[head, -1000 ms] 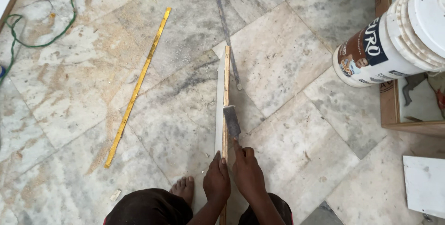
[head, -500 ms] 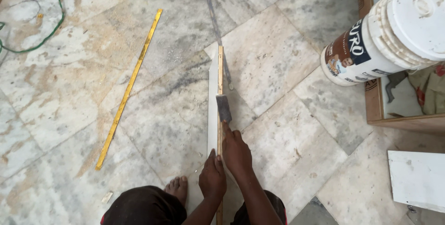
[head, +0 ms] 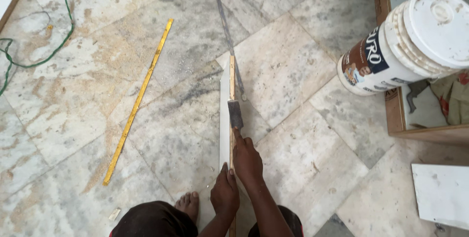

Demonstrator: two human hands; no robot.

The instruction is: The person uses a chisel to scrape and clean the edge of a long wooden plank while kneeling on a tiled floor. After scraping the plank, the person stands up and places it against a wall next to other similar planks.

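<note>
A narrow white board (head: 224, 119) stands on its long edge on the marble floor, its brown plywood edge (head: 232, 78) facing up. My right hand (head: 246, 159) is shut on a small dark flat tool (head: 235, 114) that rests on that top edge. My left hand (head: 224, 193) grips the board nearer to me, beside the right wrist. My bare foot (head: 188, 204) shows left of the board.
A long yellow ruler (head: 139, 99) lies diagonally on the floor to the left. A thin grey metal strip (head: 225, 27) runs beyond the board. A white bucket (head: 405, 46) sits at the right against a wooden frame (head: 395, 110). A green cable (head: 44, 58) curls at far left.
My right hand has slid the dark tool a little back along the board's top edge, towards me. The view shifted slightly.
</note>
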